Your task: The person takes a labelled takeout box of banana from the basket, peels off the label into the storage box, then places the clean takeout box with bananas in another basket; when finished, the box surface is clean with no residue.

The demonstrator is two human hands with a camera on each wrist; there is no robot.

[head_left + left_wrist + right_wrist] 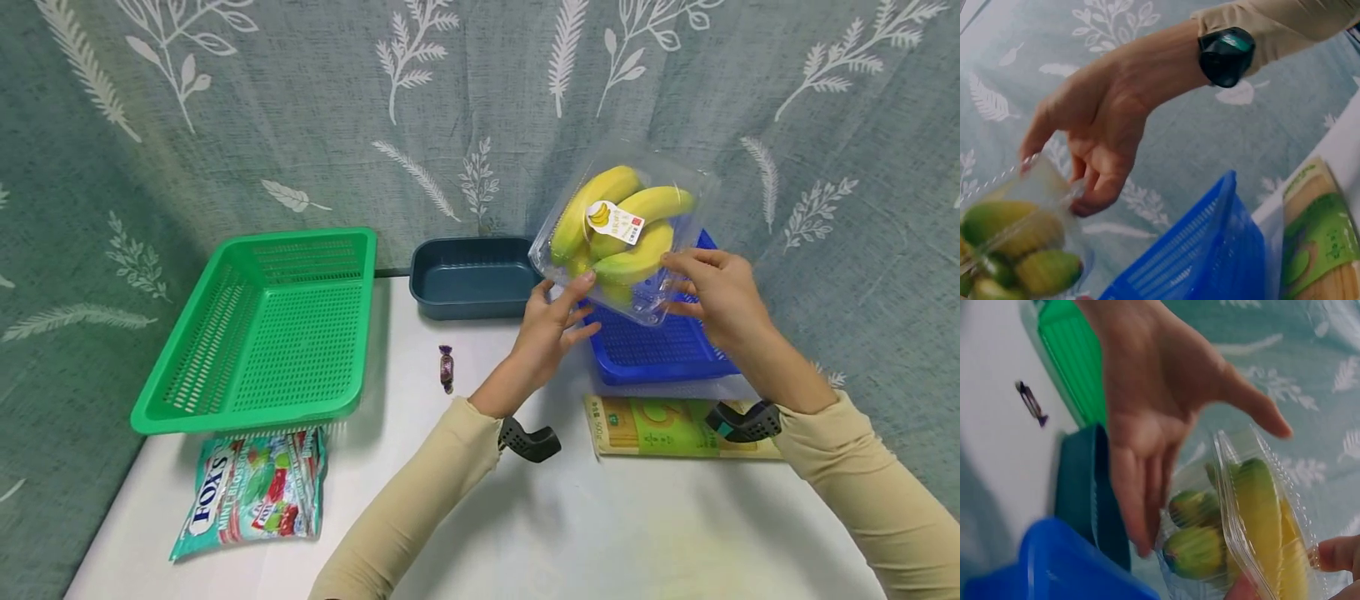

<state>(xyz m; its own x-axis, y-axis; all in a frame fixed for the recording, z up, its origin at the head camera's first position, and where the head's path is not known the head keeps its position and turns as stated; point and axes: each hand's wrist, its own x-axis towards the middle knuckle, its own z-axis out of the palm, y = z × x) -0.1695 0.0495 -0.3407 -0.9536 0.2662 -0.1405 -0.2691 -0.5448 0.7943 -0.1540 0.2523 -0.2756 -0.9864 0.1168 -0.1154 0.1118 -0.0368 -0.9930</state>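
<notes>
Both hands hold up a clear plastic clamshell box of bananas (pixel 626 229), tilted above the blue basket (pixel 637 346). A white label (pixel 615 222) with a banana picture is on its lid. At the box's lower left corner is my left hand (pixel 547 321), thumb over the lid and fingers spread underneath. The right wrist view shows that left hand (pixel 1147 419) straddling the box edge with fairly straight fingers. My right hand (pixel 720 296) grips the lower right corner, thumb on the lid edge, also seen in the left wrist view.
A green basket (pixel 367 333) stands at the left, with a Fox's candy bag (pixel 258 492) in front. Against the curtain is a dark teal tray (pixel 480 312). One wrapped candy (pixel 446 368) lies before it. A noodle packet (pixel 660 429) lies in front of the blue basket.
</notes>
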